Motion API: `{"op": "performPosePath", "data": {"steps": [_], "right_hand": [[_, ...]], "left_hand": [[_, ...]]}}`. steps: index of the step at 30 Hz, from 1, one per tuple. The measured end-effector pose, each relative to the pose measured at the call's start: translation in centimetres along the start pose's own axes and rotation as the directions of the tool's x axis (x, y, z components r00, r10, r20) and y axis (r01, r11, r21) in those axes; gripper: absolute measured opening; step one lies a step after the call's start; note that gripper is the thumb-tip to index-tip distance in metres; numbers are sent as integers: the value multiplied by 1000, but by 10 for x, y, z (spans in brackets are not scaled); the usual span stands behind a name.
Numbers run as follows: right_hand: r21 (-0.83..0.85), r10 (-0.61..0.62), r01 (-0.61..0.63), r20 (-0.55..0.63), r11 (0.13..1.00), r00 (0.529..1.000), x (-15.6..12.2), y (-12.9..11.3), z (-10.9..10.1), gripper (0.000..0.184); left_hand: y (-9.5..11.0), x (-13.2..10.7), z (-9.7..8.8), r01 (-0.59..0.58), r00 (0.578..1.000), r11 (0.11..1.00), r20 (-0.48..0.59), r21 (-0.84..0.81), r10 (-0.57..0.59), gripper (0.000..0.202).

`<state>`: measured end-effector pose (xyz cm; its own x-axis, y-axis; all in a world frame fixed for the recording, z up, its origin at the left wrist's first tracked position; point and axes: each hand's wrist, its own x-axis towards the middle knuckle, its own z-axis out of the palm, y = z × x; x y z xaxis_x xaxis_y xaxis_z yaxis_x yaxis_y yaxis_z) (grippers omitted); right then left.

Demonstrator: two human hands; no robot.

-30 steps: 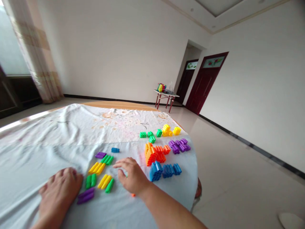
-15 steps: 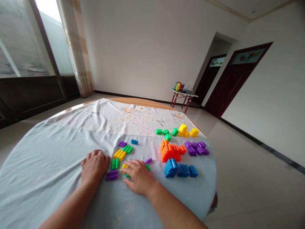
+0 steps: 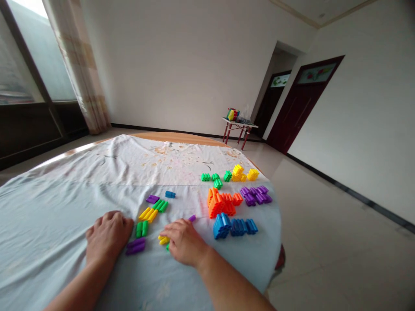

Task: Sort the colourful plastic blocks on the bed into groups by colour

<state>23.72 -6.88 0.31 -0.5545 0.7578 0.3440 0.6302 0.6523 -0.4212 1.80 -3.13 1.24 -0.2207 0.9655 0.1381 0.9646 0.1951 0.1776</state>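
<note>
My right hand (image 3: 184, 242) reaches palm-down over slim yellow plastic-looking tubes (image 3: 164, 239) on a pale blue cloth (image 3: 65, 207), their ends showing at my fingertips, on the hand's left. Their long axis runs from near left to far right, slightly slanted. A bright green tube (image 3: 167, 247) shows partly on the near side, and a short purple tube (image 3: 192, 218) pokes out just beyond my knuckles. Whether my fingers grip or merely cover the yellow tubes, I cannot tell.

My left hand (image 3: 108, 237) rests loosely open, palm down, farther from those tubes; a purple tube pair (image 3: 135, 246) and an upright-set green pair (image 3: 142, 229) lie between my hands. To the right, a strip of cloth leaves room before the stacked blue tube block (image 3: 222, 226) and the orange tube cluster (image 3: 217, 203). Past them the table's right edge curves away; more cloth stretches left of my left hand.
</note>
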Motion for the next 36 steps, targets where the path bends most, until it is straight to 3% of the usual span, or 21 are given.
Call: {"op": "performPosePath", "data": {"steps": [13,17,21,25,36], "right_hand": [[-122,225,-225,-18,967,974,-2,0,-5,28],[-71,160,-162,-26,984,987,-4,1,-11,32],[-5,42,-42,58,999,997,-9,3,-17,47],[19,61,-64,133,998,989,-12,7,-17,44],[69,72,-72,0,995,997,-11,8,-14,45]], "left_hand": [[-6,7,6,16,998,1000,53,15,-16,42],[-7,8,8,6,999,1000,39,19,-7,41],[-5,6,7,6,1000,1000,6,18,-6,41],[-4,4,7,1,1000,1000,-6,22,-1,41],[-3,1,7,-11,998,1000,-59,-7,11,41]]}}
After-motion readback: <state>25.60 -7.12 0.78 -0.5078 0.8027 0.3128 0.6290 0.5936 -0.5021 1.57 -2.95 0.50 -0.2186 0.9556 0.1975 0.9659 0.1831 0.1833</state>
